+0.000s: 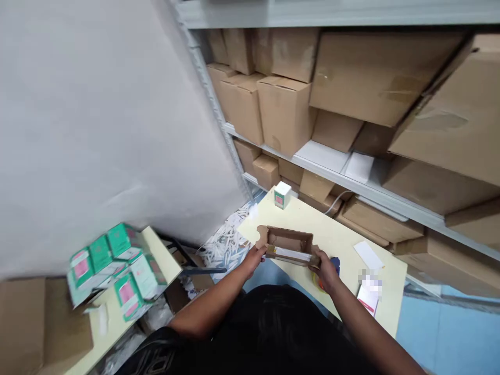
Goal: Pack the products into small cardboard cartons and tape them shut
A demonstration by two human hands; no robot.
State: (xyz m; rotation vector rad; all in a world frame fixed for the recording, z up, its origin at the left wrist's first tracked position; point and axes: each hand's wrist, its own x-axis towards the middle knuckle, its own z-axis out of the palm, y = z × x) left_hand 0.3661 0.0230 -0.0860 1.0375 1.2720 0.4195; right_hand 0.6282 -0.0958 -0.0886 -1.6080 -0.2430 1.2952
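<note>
An opened cardboard box (290, 238), brown inside with a white label along its near side, is held over the table's near edge. My left hand (254, 260) grips its left end, close to a raised end flap. At the opposite end my right hand (325, 266) is closed around the corner. The part of the inside that shows looks bare brown. Partly hidden behind my right hand are a dark blue item (335, 263) and something yellow, perhaps a tape roll. A small white-and-green box (282, 195) stands at the table's far corner.
The pale table (312, 221) also bears a white paper (368, 255) and a phone-like slab (369, 299). Shelves with cartons (283, 112) rise behind. On the left, green boxes (105, 255) sit on another table beside a large carton (42, 323). Paper strips (224, 242) litter the floor.
</note>
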